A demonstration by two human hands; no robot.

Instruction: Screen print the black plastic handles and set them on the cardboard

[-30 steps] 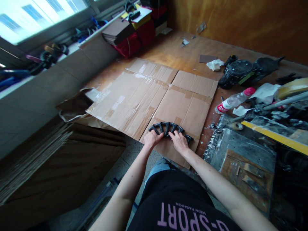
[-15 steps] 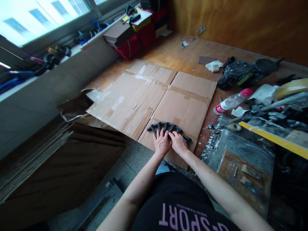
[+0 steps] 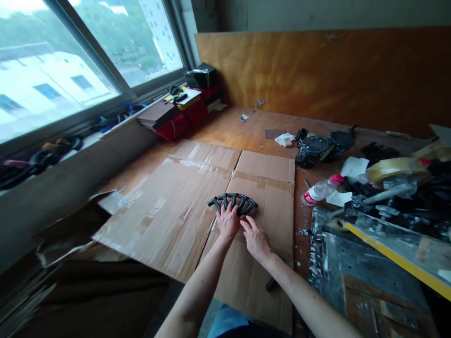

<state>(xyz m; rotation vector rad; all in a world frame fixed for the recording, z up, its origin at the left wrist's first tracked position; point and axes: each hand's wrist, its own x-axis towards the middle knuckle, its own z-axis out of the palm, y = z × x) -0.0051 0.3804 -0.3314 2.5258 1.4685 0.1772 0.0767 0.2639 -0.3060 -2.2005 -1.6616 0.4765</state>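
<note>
Resting on the fanned black pieces point(image 3: 232, 202), the left grip point(image 3: 228, 223) lies released; the right grip point(image 3: 255, 239), flat, unclenched, sits just beside. Open cardboard point(image 3: 169, 220) surrounds them; the bottle point(image 3: 320, 190) stands well apart.

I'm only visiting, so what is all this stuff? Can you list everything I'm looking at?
clips: about six, black, fanned on the cardboard
cardboard: one flattened sheet, brown, on the table
table: one, wooden, under it all
bottle: one, clear with red cap, lying right of the cardboard
pots: two, black, beyond the bottle
tape roll: one, yellowish, far right
tissue: one, white, beyond the cardboard
left hand: fingers on the clips
right hand: over the cardboard, beside the left hand
</note>
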